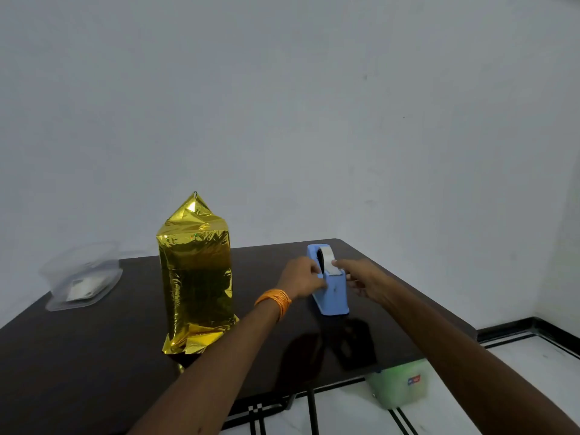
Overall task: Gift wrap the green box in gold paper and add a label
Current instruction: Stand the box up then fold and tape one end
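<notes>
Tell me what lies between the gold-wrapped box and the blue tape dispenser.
Head view: the left hand and its orange wristband, holding the tape dispenser; otherwise bare table up to the gold-wrapped box.

**Dark table with three things on it**

The table (94, 356) is dark brown and glossy. A blue tape dispenser (334, 296) stands right at the fingers (315, 273), between the two hands, near the far right corner. To the left of the fingers the gold-wrapped box (196, 271) stands upright, with loose foil spread at its foot. Much further left of the fingers, at the far edge, lies a clear plastic pouch (84, 277) with something white inside.
</notes>
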Demonstrator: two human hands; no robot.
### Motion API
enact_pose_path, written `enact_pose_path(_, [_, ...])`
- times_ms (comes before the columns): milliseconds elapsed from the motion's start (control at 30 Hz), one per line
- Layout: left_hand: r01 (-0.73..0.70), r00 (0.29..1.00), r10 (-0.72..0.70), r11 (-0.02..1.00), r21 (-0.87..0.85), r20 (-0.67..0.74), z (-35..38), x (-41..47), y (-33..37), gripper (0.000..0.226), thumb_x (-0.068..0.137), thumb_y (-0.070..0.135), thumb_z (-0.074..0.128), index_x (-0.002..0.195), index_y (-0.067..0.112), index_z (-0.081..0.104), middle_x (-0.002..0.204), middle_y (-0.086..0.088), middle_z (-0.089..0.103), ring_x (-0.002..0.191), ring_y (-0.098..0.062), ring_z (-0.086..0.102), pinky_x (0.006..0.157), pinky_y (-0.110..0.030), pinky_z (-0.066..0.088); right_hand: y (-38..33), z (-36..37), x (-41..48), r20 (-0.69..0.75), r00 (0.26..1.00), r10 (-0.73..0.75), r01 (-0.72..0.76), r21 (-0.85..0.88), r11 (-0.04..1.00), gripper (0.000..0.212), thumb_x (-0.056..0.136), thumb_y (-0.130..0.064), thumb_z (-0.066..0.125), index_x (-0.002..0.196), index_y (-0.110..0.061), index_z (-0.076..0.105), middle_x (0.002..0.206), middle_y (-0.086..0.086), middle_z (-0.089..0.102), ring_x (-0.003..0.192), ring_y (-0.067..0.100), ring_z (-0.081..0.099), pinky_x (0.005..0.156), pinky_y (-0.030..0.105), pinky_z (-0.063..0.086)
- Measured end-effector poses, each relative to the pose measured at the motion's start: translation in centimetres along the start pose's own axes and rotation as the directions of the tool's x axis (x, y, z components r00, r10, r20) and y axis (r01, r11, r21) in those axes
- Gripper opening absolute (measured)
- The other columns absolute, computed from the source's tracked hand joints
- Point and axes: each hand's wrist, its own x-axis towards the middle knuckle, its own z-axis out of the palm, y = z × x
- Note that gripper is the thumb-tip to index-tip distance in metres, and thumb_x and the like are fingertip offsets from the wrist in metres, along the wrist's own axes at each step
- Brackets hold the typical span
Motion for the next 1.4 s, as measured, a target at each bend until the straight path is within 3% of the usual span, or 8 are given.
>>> enact_pose_path(167, [0.004,1.0,-0.004,0.999,-0.045,-0.008,2.8,0.8,-0.5,0.032,0.077,0.035,0.08,0.084,0.007,0.067,0.086,-0.01,0.067,0.076,-0.022,0.061,0.063,-0.033,0.048,-0.1,0.8,1.3,-0.048,0.999,0.006,-0.003,0.051,0.999,0.013,0.082,-0.003,0.074,0.09,0.005,0.067,0.078,0.012,0.064,0.058,0.016,0.053,0.041,0.02,0.04])
enact_pose_path(267, [-0.018,0.999,0.016,0.999,-0.044,-0.039,3.1,1.0,-0.7,0.03,0.076,0.035,0.081,0.076,0.013,0.061,0.079,-0.005,0.061,0.071,-0.021,0.057,0.055,-0.025,0.039,0.0,1.1,2.3,-0.124,0.991,-0.051,0.051,-0.008,0.999,0.017,0.076,-0.005,0.079,0.087,0.006,0.071,0.088,0.016,0.071,0.071,0.021,0.065,0.063,0.032,0.056])
enact_pose_path(500, [-0.041,0.997,0.035,0.995,-0.087,-0.075,3.5,0.7,-1.2,0.032,0.078,0.035,0.079,0.088,0.008,0.067,0.087,-0.008,0.065,0.073,-0.017,0.053,0.057,-0.025,0.036,-1.9,1.6,0.7,-0.22,0.948,-0.228,0.193,-0.171,0.966,0.02,0.075,-0.013,0.077,0.077,0.007,0.073,0.073,0.016,0.067,0.067,0.023,0.06,0.062,0.031,0.045])
enact_pose_path(833, [-0.029,0.995,0.017,0.992,-0.123,-0.099,3.7,0.1,-0.9,0.032,0.078,0.035,0.08,0.088,0.008,0.067,0.082,-0.006,0.063,0.073,-0.02,0.056,0.061,-0.027,0.039,1.0,0.9,-2.5,-0.222,0.972,-0.073,0.098,0.104,0.99,0.022,0.081,-0.006,0.077,0.065,-0.004,0.063,0.057,0.004,0.056,0.031,0.003,0.042,0.034,0.018,0.033])
enact_pose_path(1033, [-0.041,0.994,0.026,0.99,-0.138,-0.111,4.0,0.1,-1.0,0.035,0.078,0.036,0.079,0.093,0.007,0.069,0.086,-0.008,0.066,0.072,-0.018,0.056,0.059,-0.024,0.04,2.9,1.2,-2.5,-0.24,0.956,-0.167,0.166,-0.023,0.986,0.022,0.081,-0.01,0.077,0.072,0.008,0.069,0.06,0.008,0.059,0.044,0.01,0.046,0.04,0.02,0.034])
enact_pose_path(1200, [-0.034,0.993,0.02,0.992,-0.123,-0.112,4.1,0.1,-1.1,0.03,0.079,0.033,0.079,0.084,0.008,0.065,0.082,-0.008,0.063,0.07,-0.017,0.053,0.052,-0.022,0.035,2.9,0.8,-2.5,-0.223,0.917,-0.332,0.24,-0.356,0.903,0.026,0.079,-0.015,0.076,0.059,0.0,0.068,0.051,0.001,0.057,0.046,0.008,0.05,0.045,0.022,0.037])
enact_pose_path(1300, [-0.021,0.995,0.01,0.993,-0.112,-0.097,3.8,0.0,-0.8,0.032,0.08,0.031,0.079,0.096,0.005,0.069,0.096,-0.012,0.07,0.078,-0.02,0.058,0.062,-0.024,0.04,3.7,0.2,-2.9,-0.183,0.934,-0.307,0.178,-0.509,0.843,0.027,0.075,-0.012,0.077,0.052,-0.008,0.065,0.051,-0.001,0.058,0.046,0.01,0.051,0.046,0.023,0.041])
enact_pose_path(1400, [0.001,0.997,-0.011,0.993,-0.118,-0.082,3.7,-0.3,-1.1,0.036,0.081,0.019,0.076,0.113,0.004,0.067,0.106,-0.012,0.07,0.096,-0.026,0.064,0.077,-0.03,0.05,4.2,-0.8,-3.7,-0.157,0.891,-0.426,0.331,-0.416,0.847,0.031,0.086,-0.025,0.073,0.063,-0.005,0.073,0.063,-0.001,0.072,0.059,0.014,0.065,0.056,0.023,0.047])
